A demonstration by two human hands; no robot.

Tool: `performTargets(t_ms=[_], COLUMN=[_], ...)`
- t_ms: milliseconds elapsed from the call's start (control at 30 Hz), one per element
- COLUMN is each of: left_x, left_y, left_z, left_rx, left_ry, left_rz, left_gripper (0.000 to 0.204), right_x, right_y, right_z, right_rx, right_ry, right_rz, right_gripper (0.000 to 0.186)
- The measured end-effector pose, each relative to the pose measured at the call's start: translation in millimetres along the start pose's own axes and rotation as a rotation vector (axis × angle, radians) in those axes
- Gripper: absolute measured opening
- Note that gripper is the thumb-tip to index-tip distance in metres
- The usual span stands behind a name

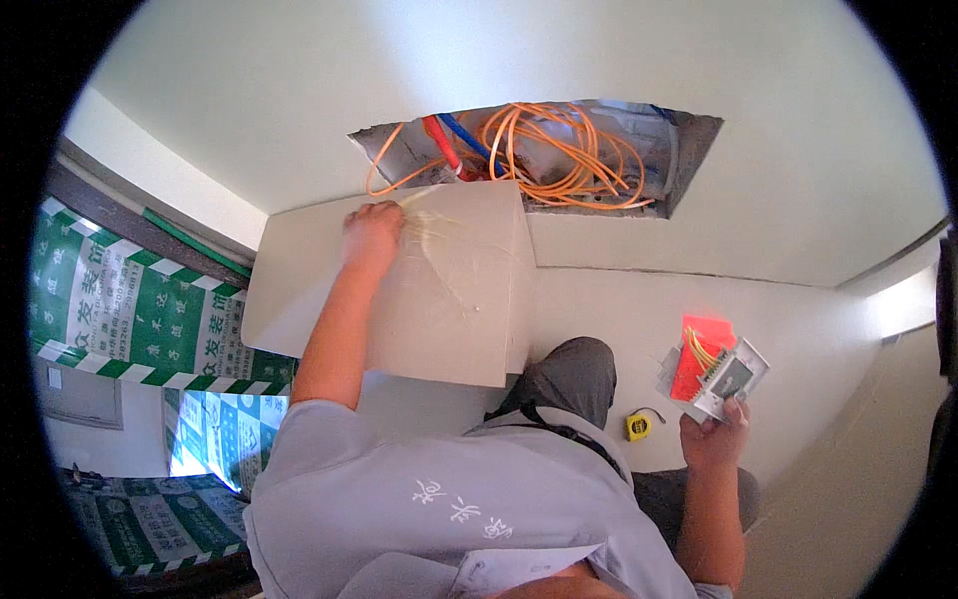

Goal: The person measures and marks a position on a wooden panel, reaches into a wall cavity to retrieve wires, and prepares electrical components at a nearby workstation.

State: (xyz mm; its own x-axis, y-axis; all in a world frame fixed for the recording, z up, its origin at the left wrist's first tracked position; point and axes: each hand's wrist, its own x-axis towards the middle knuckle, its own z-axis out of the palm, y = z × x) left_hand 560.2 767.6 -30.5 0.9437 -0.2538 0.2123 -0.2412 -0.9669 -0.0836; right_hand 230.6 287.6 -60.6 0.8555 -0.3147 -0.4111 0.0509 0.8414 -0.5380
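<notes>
My left hand [372, 238] rests on top of a pale cardboard box [449, 329], its fingers curled in. Wrinkled clear film [429, 225] lies on the box beside the fingertips. Whether the fingers grip that film, I cannot tell. Low on the right, my right hand [717, 436] is closed on the lower edge of a white electrical panel [733, 379] with a grey window in its middle. Yellow wires [699, 347] bunch at the panel's side, against a bright red sheet [711, 327].
Beyond the box, a rectangular wall opening [689, 150] holds coiled orange cable [559, 160] and red and blue conduits. On the floor by my knee [579, 364] is a yellow tape measure [639, 426]. Green-and-white printed sheeting [150, 309] covers surfaces on the left.
</notes>
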Motion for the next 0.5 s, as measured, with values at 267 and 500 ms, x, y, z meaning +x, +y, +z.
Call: performTargets(t_ms=[267, 500], left_x=[28.8, 57.0], left_y=[-10.9, 24.3], left_z=[11.6, -21.6], left_rx=[0.045, -0.125], left_ry=[-0.023, -0.259], left_rz=[-0.273, -0.260], left_gripper=[0.033, 0.026], right_x=[6.7, 14.5], right_y=[0.5, -0.2], right_z=[11.7, 14.1], right_rx=[0.025, -0.018], right_ry=[0.117, 0.076], right_rz=[-0.021, 0.025], right_gripper=[0.025, 0.026])
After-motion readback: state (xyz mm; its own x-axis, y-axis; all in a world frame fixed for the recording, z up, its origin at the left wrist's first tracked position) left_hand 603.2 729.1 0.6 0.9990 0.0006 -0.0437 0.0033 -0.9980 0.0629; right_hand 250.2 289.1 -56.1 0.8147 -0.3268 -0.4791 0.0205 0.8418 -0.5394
